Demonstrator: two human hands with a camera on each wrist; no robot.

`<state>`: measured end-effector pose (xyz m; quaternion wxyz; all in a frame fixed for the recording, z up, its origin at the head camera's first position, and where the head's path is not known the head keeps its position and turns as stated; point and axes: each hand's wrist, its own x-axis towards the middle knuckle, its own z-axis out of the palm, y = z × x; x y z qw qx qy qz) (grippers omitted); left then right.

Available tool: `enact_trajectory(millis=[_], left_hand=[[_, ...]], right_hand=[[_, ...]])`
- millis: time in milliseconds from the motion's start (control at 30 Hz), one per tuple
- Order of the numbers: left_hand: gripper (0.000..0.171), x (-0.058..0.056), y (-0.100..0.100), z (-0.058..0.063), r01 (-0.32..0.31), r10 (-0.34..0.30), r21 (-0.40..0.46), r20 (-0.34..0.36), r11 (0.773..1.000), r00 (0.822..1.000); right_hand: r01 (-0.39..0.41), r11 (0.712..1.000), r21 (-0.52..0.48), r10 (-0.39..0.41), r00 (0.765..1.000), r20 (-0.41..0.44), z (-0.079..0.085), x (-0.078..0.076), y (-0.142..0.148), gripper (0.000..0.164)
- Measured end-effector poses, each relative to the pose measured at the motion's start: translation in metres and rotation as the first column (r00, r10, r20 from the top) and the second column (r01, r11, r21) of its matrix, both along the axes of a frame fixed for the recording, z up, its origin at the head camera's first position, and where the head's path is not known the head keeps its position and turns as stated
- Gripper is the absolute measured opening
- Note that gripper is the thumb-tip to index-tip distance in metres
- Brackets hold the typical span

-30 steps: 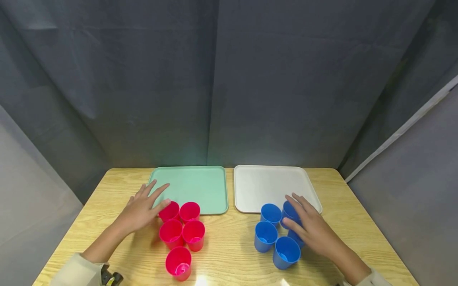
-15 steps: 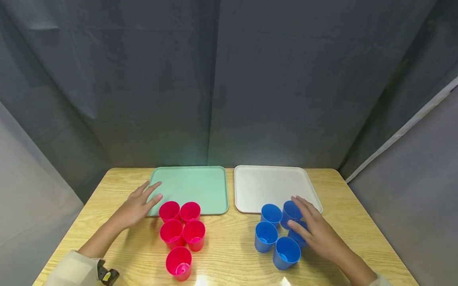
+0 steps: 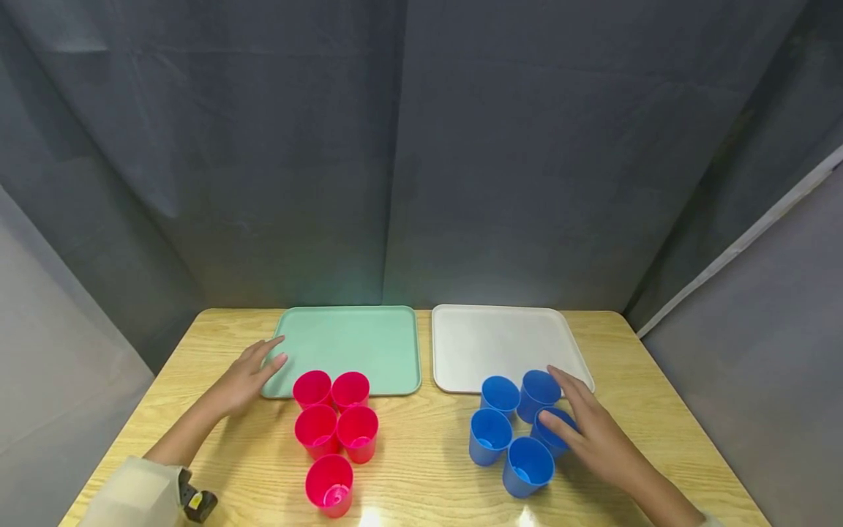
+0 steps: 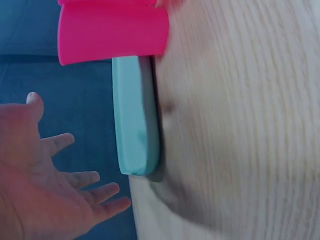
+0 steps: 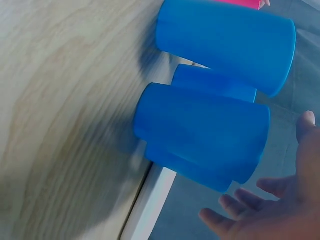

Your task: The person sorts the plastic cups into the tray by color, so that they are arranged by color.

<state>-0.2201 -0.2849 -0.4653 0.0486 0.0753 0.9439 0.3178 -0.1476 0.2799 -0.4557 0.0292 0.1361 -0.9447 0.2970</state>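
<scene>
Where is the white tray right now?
In the head view, the white tray lies near the far edge of the table, on the person's right, beside the green tray and just beyond the blue cups.

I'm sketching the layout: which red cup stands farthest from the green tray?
The lone red cup at the bottom of the head view. The other four red cups stand in two pairs between it and the green tray.
</scene>
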Motion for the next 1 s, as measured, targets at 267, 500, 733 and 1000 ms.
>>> enact_trajectory(millis=[267, 500, 733, 1000], left_hand=[[0.068, -0.006, -0.010, -0.012, -0.017, 0.017, 0.081, 0.003, 0.997, 1.000], [0.065, -0.013, -0.015, -0.021, -0.044, 0.043, 0.121, 0.015, 0.992, 0.999], [0.062, -0.019, -0.018, -0.030, -0.099, 0.091, 0.143, 0.063, 0.985, 0.994], [0.057, -0.028, -0.026, -0.044, -0.150, 0.119, 0.240, 0.140, 0.959, 0.983]], right_hand=[[0.002, 1.000, -0.027, -0.002, 1.000, 0.008, -0.004, 0.002, 0.007, 0.072], [0.010, 0.998, -0.059, -0.008, 1.000, 0.028, -0.008, 0.003, 0.010, 0.072], [0.008, 0.997, -0.079, -0.004, 0.999, 0.047, -0.013, 0.004, 0.013, 0.072], [0.029, 0.994, -0.109, -0.020, 0.996, 0.083, -0.015, 0.007, 0.014, 0.077]])
